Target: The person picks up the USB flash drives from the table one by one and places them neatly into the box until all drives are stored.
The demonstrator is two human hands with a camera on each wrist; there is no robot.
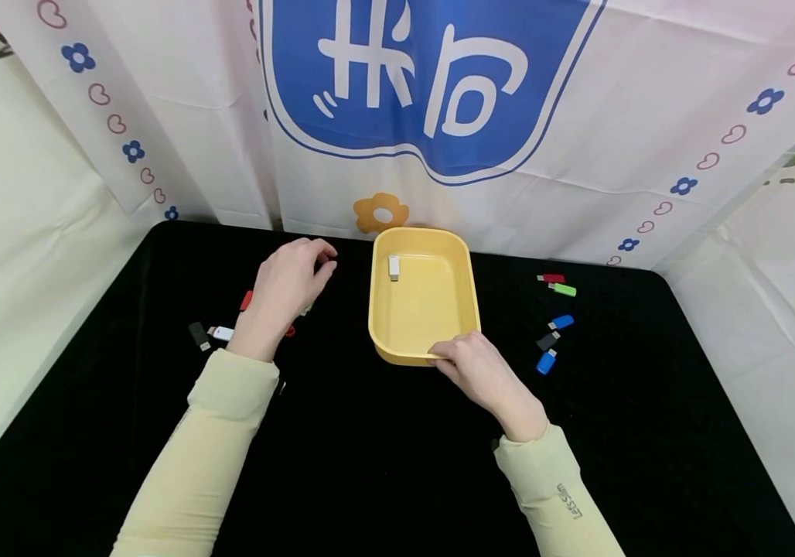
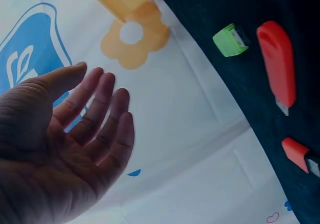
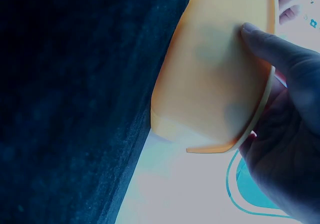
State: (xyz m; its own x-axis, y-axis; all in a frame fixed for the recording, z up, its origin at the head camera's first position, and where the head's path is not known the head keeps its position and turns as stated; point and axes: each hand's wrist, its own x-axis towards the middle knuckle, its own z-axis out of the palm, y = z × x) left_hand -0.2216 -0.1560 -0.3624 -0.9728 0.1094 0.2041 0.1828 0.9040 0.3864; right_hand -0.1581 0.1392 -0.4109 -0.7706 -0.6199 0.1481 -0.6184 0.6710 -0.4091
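Note:
A yellow plastic box [image 1: 425, 313] stands on the black cloth, with a white USB flash drive [image 1: 394, 268] lying inside near its left wall. My right hand [image 1: 481, 373] pinches the near rim of the box, thumb on the outer wall and fingers over the inside. To the left of the box, my left hand [image 1: 288, 285] is held above several USB drives, its fingers loosely bent and nothing in them. In the left wrist view, a green drive [image 2: 231, 40], a long red drive [image 2: 278, 64] and a red-and-black drive [image 2: 296, 155] lie beyond that hand. The left forearm partly hides this group in the head view.
A black drive [image 1: 199, 336] and a white drive [image 1: 221, 333] lie left of the left wrist. Right of the box are a red drive [image 1: 552, 278], a green drive [image 1: 564, 290], a grey one [image 1: 547, 341] and two blue ones. A printed white curtain [image 1: 578, 170] hangs behind.

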